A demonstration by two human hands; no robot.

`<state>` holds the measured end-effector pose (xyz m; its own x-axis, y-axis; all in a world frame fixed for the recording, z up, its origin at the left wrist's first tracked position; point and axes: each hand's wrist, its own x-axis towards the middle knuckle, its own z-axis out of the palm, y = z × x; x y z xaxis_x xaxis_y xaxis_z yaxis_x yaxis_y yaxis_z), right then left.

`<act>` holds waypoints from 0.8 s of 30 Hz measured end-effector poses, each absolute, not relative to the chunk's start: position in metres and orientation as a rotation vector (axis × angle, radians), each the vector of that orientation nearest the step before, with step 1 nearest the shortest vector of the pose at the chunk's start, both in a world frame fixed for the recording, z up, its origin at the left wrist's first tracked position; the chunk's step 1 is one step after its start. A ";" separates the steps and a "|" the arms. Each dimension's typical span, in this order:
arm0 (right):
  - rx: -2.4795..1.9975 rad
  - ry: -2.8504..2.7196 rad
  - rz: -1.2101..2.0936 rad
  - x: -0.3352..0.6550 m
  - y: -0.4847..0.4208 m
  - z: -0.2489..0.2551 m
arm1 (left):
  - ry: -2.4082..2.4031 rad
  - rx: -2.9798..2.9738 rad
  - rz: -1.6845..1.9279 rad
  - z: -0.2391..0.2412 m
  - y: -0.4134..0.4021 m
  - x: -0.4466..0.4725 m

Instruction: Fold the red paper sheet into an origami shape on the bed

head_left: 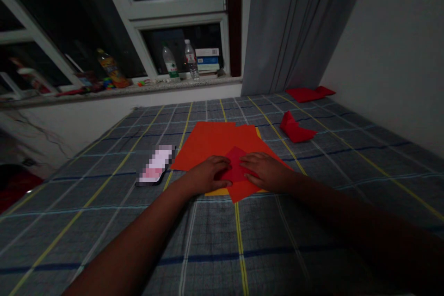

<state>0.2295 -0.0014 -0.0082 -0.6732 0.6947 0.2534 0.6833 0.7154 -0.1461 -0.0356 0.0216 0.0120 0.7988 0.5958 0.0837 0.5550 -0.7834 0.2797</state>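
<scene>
A red sheet of paper [236,166], partly folded, lies in front of me with one corner pointing toward me. Beneath it spread several orange sheets of paper [204,141], with a yellow edge showing at the near side. My left hand [210,175] rests on the left part of the red paper, fingers stretched out and thumb apart. From the other side my right hand [265,171] lies flat on its right part, fingers spread. Both hands cover the side corners of the red paper.
A phone [156,166] with a lit screen lies to the left on the checked cloth [114,194]. A folded red paper piece [296,129] stands at the right, with more red paper [305,94] by the wall. Bottles [170,64] and boxes [208,61] line the windowsill.
</scene>
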 end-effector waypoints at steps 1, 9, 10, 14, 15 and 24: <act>-1.082 -2.630 0.056 0.229 -0.001 -0.008 | 0.893 2.743 0.249 0.012 0.022 -0.036; -1.050 -2.668 0.054 0.229 -0.003 -0.007 | 0.883 2.751 0.233 0.010 0.024 -0.039; -1.054 -2.666 0.054 0.229 -0.002 -0.007 | 0.885 2.753 0.225 0.010 0.023 -0.039; -1.055 -2.650 0.063 0.228 -0.002 -0.006 | 0.897 2.760 0.212 0.011 0.022 -0.037; -1.053 -2.647 0.068 0.228 -0.002 -0.005 | 0.898 2.765 0.213 0.011 0.021 -0.037; -1.071 -2.656 0.090 0.229 -0.003 -0.004 | 0.876 2.771 0.233 0.011 0.021 -0.037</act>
<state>0.2287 -0.0032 -0.0035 -0.6881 0.6883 0.2296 0.6712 0.7241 -0.1588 -0.0368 0.0213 0.0105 0.8089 0.5820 0.0828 0.5461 -0.7961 0.2609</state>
